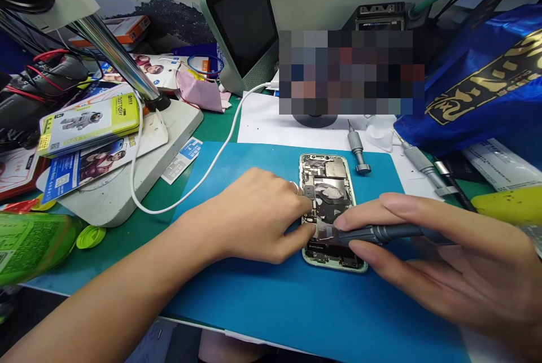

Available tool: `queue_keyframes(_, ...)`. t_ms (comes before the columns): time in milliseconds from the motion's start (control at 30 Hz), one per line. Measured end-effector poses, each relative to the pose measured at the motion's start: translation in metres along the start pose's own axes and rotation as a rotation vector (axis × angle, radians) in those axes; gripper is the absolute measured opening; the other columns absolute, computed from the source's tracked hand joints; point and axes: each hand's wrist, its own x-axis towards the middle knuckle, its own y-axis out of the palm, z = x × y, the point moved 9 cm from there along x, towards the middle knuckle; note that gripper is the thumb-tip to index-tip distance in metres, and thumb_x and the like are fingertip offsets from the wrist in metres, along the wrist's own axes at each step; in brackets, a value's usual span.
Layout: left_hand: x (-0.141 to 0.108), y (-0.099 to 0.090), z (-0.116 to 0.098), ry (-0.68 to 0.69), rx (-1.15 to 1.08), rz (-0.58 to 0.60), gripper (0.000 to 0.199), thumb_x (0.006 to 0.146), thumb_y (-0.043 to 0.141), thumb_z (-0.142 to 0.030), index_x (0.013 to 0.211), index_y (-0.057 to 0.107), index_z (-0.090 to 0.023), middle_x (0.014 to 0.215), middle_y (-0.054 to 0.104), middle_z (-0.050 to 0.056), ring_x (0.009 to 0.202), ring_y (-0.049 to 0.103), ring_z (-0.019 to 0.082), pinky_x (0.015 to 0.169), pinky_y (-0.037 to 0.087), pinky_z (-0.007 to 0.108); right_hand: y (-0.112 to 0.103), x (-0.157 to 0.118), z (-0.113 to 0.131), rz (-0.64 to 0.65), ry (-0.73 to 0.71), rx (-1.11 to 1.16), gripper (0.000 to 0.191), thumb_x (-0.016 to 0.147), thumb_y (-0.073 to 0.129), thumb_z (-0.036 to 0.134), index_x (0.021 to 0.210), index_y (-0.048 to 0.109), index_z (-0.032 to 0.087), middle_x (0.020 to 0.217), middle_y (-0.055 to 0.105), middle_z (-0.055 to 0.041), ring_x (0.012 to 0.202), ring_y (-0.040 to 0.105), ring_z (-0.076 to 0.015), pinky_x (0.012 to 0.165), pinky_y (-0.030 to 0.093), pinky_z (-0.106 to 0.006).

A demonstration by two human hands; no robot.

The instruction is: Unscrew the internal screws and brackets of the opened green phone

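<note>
An opened smartphone (332, 191) lies on the blue mat, its circuit boards and dark inner parts exposed inside a pale green frame. My left hand (258, 219) reaches over its left edge. The bent fingers and thumb grip the phone there, and the fingertips partly cover the boards. From the right, my right hand (440, 256) pinches a slim dark grey tool (381, 233) with a ridged handle between thumb and fingers. The tool's front end is over the phone's lower middle; its exact tip is hard to make out.
Beyond the phone stands a silver screwdriver (358, 151), with another screwdriver (423, 165) farther right. A white cable (224, 151) curves across the left side. Around these are a lamp base (114, 199), battery box (93, 123), smart display (243, 24), blue bag (478, 81) and green bottle (34, 247).
</note>
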Motion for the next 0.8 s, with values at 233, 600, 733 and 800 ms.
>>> queue_keyframes(233, 0.000, 0.001, 0.000, 0.003, 0.008, -0.002, 0.034, 0.099, 0.055, -0.037, 0.070, 0.055, -0.019, 0.067, 0.060, 0.001, 0.058, 0.054, 0.015, 0.055, 0.019, 0.036, 0.008, -0.004, -0.002, 0.050, -0.098, -0.061, 0.065, 0.097, 0.068, 0.021, 0.156, 0.043, 0.035, 0.111, 0.078, 0.0014, 0.088, 0.079, -0.0128, 0.100, 0.064, -0.022)
queue_keyframes(600, 0.001, 0.001, -0.001, 0.014, 0.001, -0.014, 0.032, 0.099, 0.055, -0.036, 0.072, 0.056, -0.019, 0.068, 0.062, 0.001, 0.058, 0.053, 0.015, 0.055, 0.018, 0.036, 0.012, -0.004, -0.005, 0.080, -0.051, -0.025, 0.066, 0.096, 0.070, 0.020, 0.156, 0.043, 0.035, 0.119, 0.076, 0.0016, 0.098, 0.077, -0.0116, 0.097, 0.064, -0.019)
queue_keyframes(733, 0.001, 0.001, 0.000, 0.009, -0.005, -0.004, 0.032, 0.099, 0.055, -0.036, 0.072, 0.056, -0.019, 0.069, 0.063, 0.001, 0.059, 0.054, 0.015, 0.055, 0.018, 0.036, 0.012, -0.006, -0.004, 0.082, -0.085, -0.048, 0.059, 0.098, 0.067, 0.021, 0.153, 0.044, 0.029, 0.114, 0.077, -0.0015, 0.095, 0.078, -0.0136, 0.092, 0.066, -0.021)
queue_keyframes(800, 0.000, 0.002, -0.001, 0.010, -0.010, -0.003, 0.030, 0.099, 0.055, -0.036, 0.074, 0.058, -0.019, 0.071, 0.064, 0.002, 0.060, 0.056, 0.016, 0.055, 0.019, 0.036, 0.015, -0.005, -0.002, 0.116, -0.110, -0.060, 0.048, 0.099, 0.066, 0.020, 0.144, 0.050, 0.026, 0.111, 0.077, -0.0019, 0.092, 0.078, -0.0131, 0.090, 0.066, -0.021)
